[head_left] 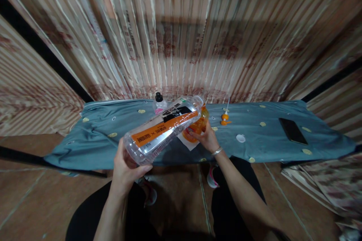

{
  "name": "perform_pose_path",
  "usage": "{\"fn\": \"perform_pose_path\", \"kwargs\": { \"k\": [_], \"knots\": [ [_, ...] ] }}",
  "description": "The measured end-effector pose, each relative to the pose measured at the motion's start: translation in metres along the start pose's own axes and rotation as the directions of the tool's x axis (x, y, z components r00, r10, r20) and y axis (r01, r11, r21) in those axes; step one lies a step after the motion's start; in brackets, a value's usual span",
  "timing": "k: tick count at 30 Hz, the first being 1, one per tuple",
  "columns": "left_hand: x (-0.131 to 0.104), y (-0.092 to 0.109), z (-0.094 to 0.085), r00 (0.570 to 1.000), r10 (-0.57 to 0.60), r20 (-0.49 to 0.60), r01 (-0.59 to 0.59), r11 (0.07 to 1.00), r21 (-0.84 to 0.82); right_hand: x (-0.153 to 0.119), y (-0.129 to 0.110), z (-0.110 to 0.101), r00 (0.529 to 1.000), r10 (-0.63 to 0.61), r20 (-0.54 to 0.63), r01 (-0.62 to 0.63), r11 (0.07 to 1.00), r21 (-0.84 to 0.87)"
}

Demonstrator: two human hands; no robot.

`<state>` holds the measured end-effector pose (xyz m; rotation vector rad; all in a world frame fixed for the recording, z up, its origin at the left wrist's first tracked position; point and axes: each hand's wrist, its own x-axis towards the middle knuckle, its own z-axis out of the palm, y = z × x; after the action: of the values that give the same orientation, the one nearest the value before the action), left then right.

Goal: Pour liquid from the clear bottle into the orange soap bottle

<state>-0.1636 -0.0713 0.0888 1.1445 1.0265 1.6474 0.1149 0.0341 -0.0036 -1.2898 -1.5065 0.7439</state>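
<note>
My left hand (128,165) is wrapped round the base of a large clear bottle (166,128) with an orange, white and black label. The bottle is tilted, its mouth up to the right, close to the neck of an orange bottle (202,120). Whether the two mouths touch, I cannot tell. Around the orange bottle, which stands over a white paper (190,145), the fingers of my right hand (207,137) are closed. An orange pump top (225,119) with a clear tube lies to the right on the teal cloth.
Behind the large bottle stands a small clear bottle with a black cap (158,98). A white round lid (240,138) and a dark phone (292,131) lie on the teal cloth (93,139) to the right. Striped curtains (181,45) hang behind, between black poles (48,49).
</note>
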Motion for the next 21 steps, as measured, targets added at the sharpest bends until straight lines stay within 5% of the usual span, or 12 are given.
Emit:
{"fn": "perform_pose_path", "kwargs": {
  "k": [21],
  "knots": [
    [-0.003,-0.009,-0.006,0.999,-0.04,0.012,0.04,0.999,-0.002,-0.001,-0.004,0.0,0.999,0.039,-0.004,-0.039,0.999,-0.021]
  ]
}}
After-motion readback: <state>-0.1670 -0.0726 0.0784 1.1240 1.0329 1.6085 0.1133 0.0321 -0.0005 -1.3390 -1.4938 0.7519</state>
